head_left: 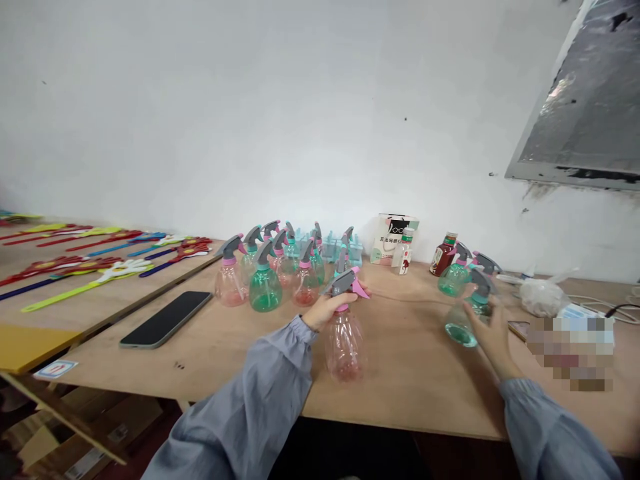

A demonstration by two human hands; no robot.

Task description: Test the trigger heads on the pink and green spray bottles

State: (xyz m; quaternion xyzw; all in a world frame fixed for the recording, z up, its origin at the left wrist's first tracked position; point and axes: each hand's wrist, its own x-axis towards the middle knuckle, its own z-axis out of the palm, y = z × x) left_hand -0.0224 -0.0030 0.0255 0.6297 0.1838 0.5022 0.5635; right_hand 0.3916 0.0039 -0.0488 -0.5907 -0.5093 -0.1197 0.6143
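My left hand (327, 310) is closed around the neck of a clear pink spray bottle (346, 350), just under its grey head with a pink trigger. This bottle is upright near the front of the table. On the right, my right hand (493, 337) grips a clear green spray bottle (463, 327) by its upper part. The bottle is tilted, its base turned toward me. Right behind it are another green spray bottle (453, 280) and a further grey sprayer head with a pink trigger (485, 262).
Several pink and green spray bottles (266, 290) stand left of centre. A phone (167, 319) lies left of them. At the back are a printed bag (385, 247), a clear bottle (404, 253) and a dark red bottle (443, 257). Colourful hand-shaped clappers (120, 270) cover the left table.
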